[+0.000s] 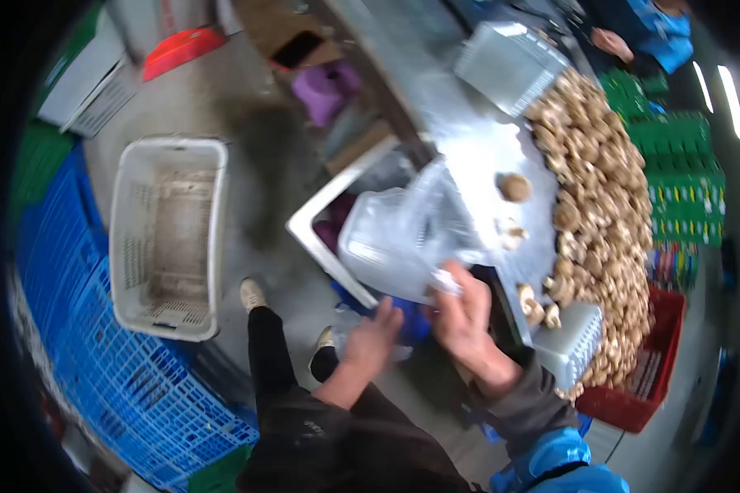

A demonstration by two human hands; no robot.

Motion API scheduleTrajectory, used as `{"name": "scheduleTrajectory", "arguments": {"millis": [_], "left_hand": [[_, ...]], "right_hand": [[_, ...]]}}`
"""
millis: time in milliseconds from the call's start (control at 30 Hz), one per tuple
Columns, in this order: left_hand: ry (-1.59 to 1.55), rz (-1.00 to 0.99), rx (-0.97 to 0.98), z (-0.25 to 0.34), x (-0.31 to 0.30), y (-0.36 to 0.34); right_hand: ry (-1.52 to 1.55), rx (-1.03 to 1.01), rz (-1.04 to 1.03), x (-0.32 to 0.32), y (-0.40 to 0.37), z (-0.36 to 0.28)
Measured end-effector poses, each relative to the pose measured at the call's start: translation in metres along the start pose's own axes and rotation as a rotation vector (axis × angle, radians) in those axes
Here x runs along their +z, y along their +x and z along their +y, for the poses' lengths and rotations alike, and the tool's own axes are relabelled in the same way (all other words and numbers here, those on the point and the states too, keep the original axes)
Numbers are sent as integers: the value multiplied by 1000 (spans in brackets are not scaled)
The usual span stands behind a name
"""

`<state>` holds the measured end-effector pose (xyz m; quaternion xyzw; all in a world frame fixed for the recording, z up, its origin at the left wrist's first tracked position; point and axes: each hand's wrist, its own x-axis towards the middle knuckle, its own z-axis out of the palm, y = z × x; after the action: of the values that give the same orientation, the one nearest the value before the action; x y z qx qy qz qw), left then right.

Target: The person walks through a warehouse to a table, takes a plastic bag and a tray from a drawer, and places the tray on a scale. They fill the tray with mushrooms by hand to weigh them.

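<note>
A clear plastic bag hangs from my right hand, whose fingers are closed on its bunched end. The bag spreads over the corner of a white-rimmed bin beside the metal table. My left hand is just below the bag, its fingers smeared by motion. A big heap of brown mushrooms covers the right part of the table. Nearer the bag lie a single mushroom and a few loose ones.
Clear plastic baskets stand at the heap's far end and near end. A red crate and green crates are beyond it. On the floor at left are a white crate and blue crates. Another person's hand shows across the table.
</note>
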<state>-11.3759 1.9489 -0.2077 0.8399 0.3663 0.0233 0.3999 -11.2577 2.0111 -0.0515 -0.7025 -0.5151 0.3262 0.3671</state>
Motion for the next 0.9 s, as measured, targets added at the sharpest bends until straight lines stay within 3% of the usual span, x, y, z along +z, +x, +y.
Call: {"name": "scheduleTrajectory", "arguments": {"millis": [33,100,133,167,200,300,367,400,467,633,667,700,767,800,867,900], "left_hand": [[36,9,-11,1,-1,3],[58,-206,-96,-2,8,10],[-41,-94,-50,-9,19,8],[-153,437,158,-13,34,18],[-118,528,234,-18,43,23],[3,319,159,-23,37,29],[65,217,128,-19,28,25],[85,215,131,-18,24,23],[111,212,154,-18,20,18],[157,414,412,-21,26,12],[180,441,462,-18,24,15],[228,73,-54,22,-6,13],[241,93,-30,30,-15,11],[208,50,-74,33,-18,11],[230,52,-63,33,-19,10],[242,53,-42,33,-18,10]], "right_hand": [[139,108,-47,1,1,-5],[259,34,-124,-3,3,-25],[370,55,-132,-7,-1,-30],[485,76,-138,-12,-7,-37],[487,79,-109,-16,-13,-47],[696,77,34,-43,-32,-74],[1125,198,24,-71,-46,-84],[1116,130,74,-82,-59,-91],[967,233,148,-121,-86,-106],[-797,-737,850,-215,-157,-99],[-896,-638,864,-240,-179,-109],[-991,-540,874,-264,-199,-120],[-196,-340,1151,-291,-219,-125],[-187,-339,1151,-305,-227,-122],[37,-169,1483,-335,-245,-109],[42,-167,1486,-356,-264,-94]]}}
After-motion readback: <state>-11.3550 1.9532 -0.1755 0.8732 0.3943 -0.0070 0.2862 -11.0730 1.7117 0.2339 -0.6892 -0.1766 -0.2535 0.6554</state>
